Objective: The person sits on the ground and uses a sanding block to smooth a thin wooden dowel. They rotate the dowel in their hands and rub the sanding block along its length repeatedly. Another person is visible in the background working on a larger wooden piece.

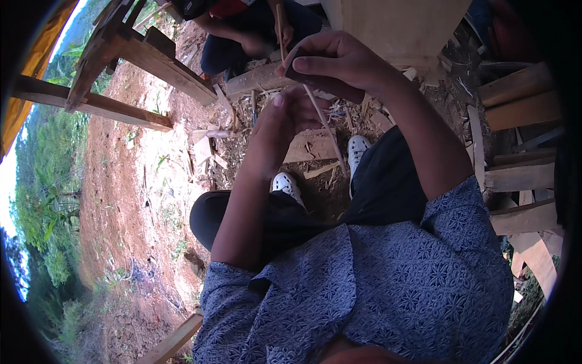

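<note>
Head view: one picture, looking down at a person's lap.
Stick: a thin pale stick (321,121) in the upper middle; it looks light, stiff and easy to snap, so hold it near the top.
Right hand (336,64): curled shut around a small dark thing (300,76), maybe a knife, at the stick's top.
Left hand (285,118): raised just below, fingers half bent, touching the stick.
Around: white shoes (357,148), wood scraps (209,151), another person (242,30) at the top.

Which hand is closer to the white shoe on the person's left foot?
Left. The left hand is just above the left white shoe in the picture, holding the thin stick. The right hand is higher up and further away, pinching a dark tool.
</note>
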Tool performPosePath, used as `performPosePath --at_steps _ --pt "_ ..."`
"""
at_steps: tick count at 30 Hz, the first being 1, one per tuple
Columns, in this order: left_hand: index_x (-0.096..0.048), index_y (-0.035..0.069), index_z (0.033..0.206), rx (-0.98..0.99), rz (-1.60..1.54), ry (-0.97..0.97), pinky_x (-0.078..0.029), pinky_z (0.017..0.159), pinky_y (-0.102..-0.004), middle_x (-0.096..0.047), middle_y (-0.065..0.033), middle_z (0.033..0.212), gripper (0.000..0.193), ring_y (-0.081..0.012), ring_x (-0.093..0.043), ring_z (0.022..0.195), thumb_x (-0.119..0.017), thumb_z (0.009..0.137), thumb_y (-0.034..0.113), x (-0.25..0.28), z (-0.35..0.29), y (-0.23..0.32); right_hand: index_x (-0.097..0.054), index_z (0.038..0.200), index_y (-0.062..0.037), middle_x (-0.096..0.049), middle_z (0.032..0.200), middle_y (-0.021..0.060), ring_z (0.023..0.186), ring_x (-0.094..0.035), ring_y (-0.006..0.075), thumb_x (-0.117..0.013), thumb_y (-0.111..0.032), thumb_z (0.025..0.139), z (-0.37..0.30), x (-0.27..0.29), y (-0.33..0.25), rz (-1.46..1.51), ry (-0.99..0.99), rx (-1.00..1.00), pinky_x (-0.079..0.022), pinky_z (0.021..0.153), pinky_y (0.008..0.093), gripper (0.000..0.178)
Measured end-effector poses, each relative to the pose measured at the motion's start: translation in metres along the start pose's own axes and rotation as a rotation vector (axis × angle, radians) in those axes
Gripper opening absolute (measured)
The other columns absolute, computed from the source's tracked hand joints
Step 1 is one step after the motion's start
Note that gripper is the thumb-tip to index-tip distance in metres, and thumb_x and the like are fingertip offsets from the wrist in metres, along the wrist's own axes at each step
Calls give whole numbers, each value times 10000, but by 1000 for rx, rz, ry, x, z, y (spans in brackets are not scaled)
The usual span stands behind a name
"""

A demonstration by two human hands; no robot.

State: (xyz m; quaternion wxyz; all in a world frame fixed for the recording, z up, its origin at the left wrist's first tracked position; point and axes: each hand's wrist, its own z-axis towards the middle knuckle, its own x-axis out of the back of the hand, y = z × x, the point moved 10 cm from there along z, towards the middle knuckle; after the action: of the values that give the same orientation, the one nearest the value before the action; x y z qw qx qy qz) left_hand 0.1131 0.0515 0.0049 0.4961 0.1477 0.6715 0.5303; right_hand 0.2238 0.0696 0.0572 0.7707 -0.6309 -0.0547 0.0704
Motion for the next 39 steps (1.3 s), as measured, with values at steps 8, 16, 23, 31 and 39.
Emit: performPosePath --at_steps 8,16,23,31,39 --pt "-608 -29 1115 22 117 76 -594 749 -300 -697 -140 979 237 -180 -704 837 -543 1043 187 1 -3 -5 -695 1114 12 -727 990 61 854 -671 92 -679 -265 975 -10 -10 -3 -37 -123 -19 -539 756 241 310" --pt "-616 -28 1139 88 372 -32 -600 676 -289 -700 -137 954 230 -176 -705 751 -560 1024 163 -14 -1 -17 -706 1086 -16 -720 951 35 896 -669 80 -680 -270 974 -10 4 -3 -107 -45 -19 -524 807 224 279" --pt "-633 -20 1186 87 262 76 -581 710 -277 -701 -101 950 251 -153 -694 803 -547 1033 159 -6 -1 -16 -648 1136 -59 -713 979 33 826 -682 85 -647 -317 992 -9 33 -4 19 144 11 -551 737 237 296" --pt "-626 0 1237 -19 471 265 -487 669 -273 -580 9 849 290 -94 -578 740 -514 1053 194 30 5 8 -640 1164 -60 -692 906 23 623 -618 60 -656 -352 983 -11 31 31 -121 109 -175 -502 576 204 344" --pt "-658 4 1065 -164 1194 323 -411 549 -324 -542 -92 613 220 -151 -536 559 -613 985 204 16 3 30 -707 1107 -46 -703 803 20 558 -583 47 -758 -247 917 -7 6 34 -212 49 -119 -470 521 203 281"
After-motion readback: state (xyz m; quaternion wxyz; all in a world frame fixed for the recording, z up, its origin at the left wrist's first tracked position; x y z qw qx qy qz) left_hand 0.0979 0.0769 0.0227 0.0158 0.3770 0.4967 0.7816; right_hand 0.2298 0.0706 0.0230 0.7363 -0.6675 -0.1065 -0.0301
